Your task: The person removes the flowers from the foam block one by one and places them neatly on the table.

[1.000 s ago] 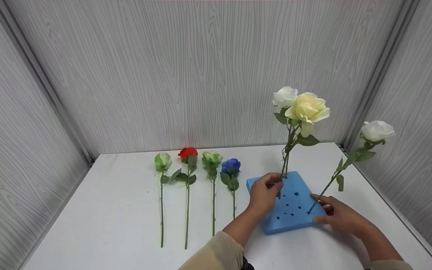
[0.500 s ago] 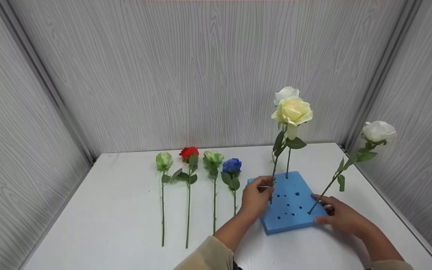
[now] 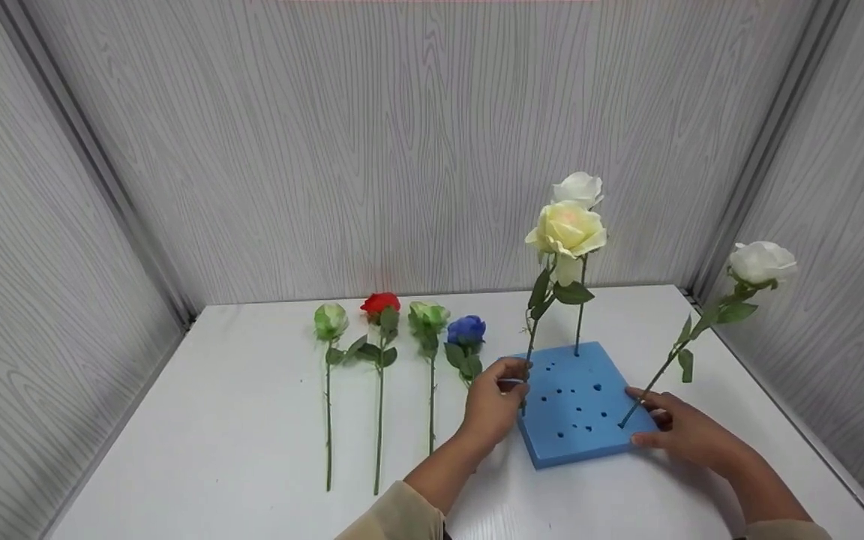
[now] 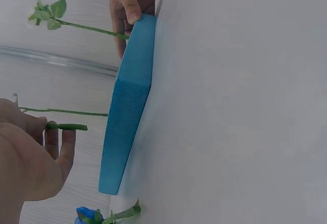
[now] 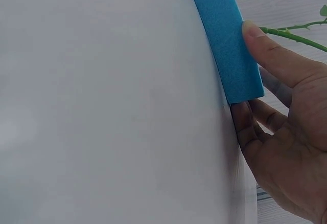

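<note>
My left hand [image 3: 492, 405] pinches the lower stem of a pale yellow rose [image 3: 568, 229], held upright over the left edge of a blue foam block [image 3: 589, 451] pierced with several holes. In the left wrist view the cut stem end [image 4: 74, 127] pokes out below the fingers, apart from the block's top face. My right hand [image 3: 683, 431] grips the block's right edge, with the thumb on top and fingers along the side in the right wrist view. One white rose [image 3: 579, 189] stands in the block's far side; another white rose [image 3: 762, 262] leans right from a hole near my right hand.
Left of the block, a row of roses lies on the white table [image 3: 252, 420]: a pale green rose [image 3: 331, 322], a red rose [image 3: 381, 304], another green rose [image 3: 428, 315] and a blue rose [image 3: 466, 330]. Grey wood-grain panels [image 3: 402, 150] enclose the back and sides.
My left hand has moved left and slightly toward me with the yellow rose, from mid-block to its left edge. The right hand keeps its grip on the block.
</note>
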Motion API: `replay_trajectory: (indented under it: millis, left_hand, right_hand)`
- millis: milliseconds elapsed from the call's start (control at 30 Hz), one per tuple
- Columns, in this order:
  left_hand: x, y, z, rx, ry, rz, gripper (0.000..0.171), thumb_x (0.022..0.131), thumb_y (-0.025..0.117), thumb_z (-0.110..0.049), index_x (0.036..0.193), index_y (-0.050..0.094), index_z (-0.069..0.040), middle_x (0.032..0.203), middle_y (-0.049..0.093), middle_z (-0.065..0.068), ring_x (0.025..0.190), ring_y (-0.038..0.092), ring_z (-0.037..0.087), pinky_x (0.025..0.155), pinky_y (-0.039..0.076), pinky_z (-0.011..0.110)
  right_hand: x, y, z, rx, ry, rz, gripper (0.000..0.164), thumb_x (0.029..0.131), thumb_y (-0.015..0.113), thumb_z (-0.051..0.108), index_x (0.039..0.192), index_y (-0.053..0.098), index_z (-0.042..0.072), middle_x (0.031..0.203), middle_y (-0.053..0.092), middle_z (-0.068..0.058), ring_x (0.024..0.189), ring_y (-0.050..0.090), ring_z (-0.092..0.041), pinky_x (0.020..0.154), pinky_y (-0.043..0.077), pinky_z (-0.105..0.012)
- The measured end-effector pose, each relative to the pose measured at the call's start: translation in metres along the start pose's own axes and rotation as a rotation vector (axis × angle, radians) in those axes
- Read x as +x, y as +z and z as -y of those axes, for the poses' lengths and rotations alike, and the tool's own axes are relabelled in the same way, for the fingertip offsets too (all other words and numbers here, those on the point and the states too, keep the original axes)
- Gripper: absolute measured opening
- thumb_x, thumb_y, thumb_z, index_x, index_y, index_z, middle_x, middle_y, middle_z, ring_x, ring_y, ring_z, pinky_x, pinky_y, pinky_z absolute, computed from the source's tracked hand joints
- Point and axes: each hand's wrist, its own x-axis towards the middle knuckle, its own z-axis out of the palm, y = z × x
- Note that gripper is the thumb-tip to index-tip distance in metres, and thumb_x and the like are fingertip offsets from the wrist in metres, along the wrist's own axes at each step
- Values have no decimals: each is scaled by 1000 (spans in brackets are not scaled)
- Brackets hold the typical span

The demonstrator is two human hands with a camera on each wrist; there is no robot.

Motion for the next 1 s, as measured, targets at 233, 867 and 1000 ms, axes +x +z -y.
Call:
replay_trajectory:
  millis: [233, 867, 1000]
  left_hand:
    - [-6, -10, 1, 35, 1, 5, 31, 103, 68, -2, 130, 73, -17, 127, 73, 2, 112, 69, 13, 87, 63, 25]
    - [-17, -38, -2, 41, -34, -6, 33, 103, 67, -1, 132, 71, -18, 131, 72, 5, 114, 69, 15, 90, 65, 28]
    - [-20, -45, -2, 29, -27, 0, 33, 103, 67, 0, 132, 71, -15, 131, 72, 9, 113, 70, 15, 88, 65, 28]
  right_hand:
    - [0, -1, 0, 5, -33, 2, 92, 96, 84, 39, 169, 36, 10, 156, 48, -38, 141, 54, -57, 112, 50, -65]
    - [-1, -1, -2, 10, -14, 0, 94, 94, 85, 43, 169, 37, 12, 156, 50, -36, 142, 54, -57, 113, 48, -67]
    - [0, 0, -1, 8, -18, 2, 93, 95, 84, 42, 169, 36, 11, 155, 50, -36, 141, 54, -57, 112, 50, -66]
